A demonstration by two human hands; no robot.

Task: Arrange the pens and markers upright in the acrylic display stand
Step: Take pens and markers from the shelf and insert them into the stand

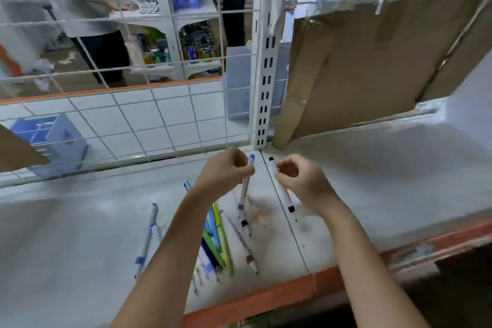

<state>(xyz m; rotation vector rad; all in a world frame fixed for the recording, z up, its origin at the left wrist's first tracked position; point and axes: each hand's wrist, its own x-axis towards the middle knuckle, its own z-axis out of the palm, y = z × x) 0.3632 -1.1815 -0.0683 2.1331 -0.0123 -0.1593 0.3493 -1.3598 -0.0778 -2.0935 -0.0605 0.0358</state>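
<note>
My left hand (226, 170) grips a white pen with a blue cap (244, 189), held nearly upright above the white shelf (80, 234). My right hand (300, 181) grips a white pen with black ends (286, 198), tilted beside the first. Several pens and markers (215, 237) in blue, green and yellow lie loose on the shelf under my left forearm. A grey pen with blue bands (147, 237) lies apart to the left. The frame is blurred, and I cannot make out an acrylic stand between my hands.
A white wire grid (133, 120) backs the shelf, with a slotted upright post (265, 74) at its middle. A pale blue compartment organiser (56, 141) stands behind the grid at left. Cardboard sheets (372, 61) lean at the back right. An orange rim (266, 298) marks the shelf's front edge.
</note>
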